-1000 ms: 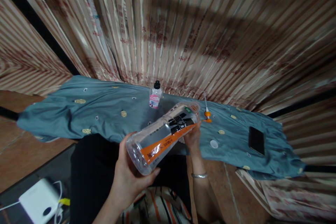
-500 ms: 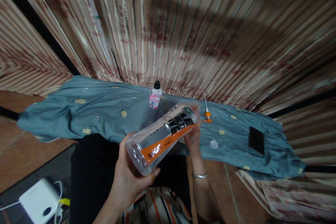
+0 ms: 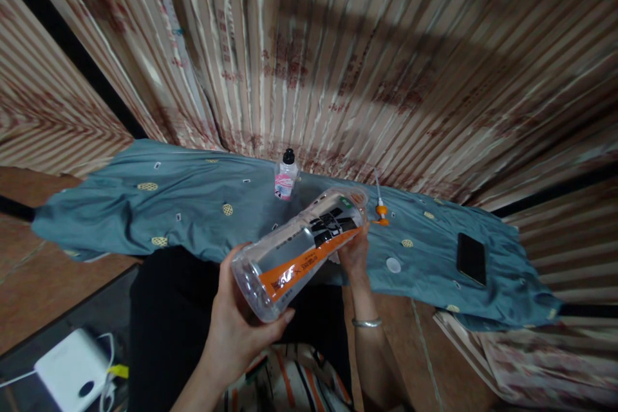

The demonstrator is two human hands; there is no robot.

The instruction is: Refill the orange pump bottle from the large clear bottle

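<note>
A large clear plastic bottle [image 3: 302, 251] with a grey and orange label lies tilted between my hands, its base toward the lower left. My left hand [image 3: 236, 328] is wrapped round the base end. At the other end my right hand [image 3: 355, 254] grips it from below, fingers partly hidden by the bottle. An orange pump head [image 3: 381, 212] with a pale tube lies on the cloth just right of that end. Beyond the bottle stands a small clear squeeze bottle [image 3: 286, 181] with a black cap and pink label.
A teal patterned cloth [image 3: 193, 225] covers the narrow table. On its right lie a black phone [image 3: 472, 259] and a small whitish disc [image 3: 393, 264]. Striped curtains [image 3: 309, 64] hang behind. A white device [image 3: 72, 370] with cables sits low at the left.
</note>
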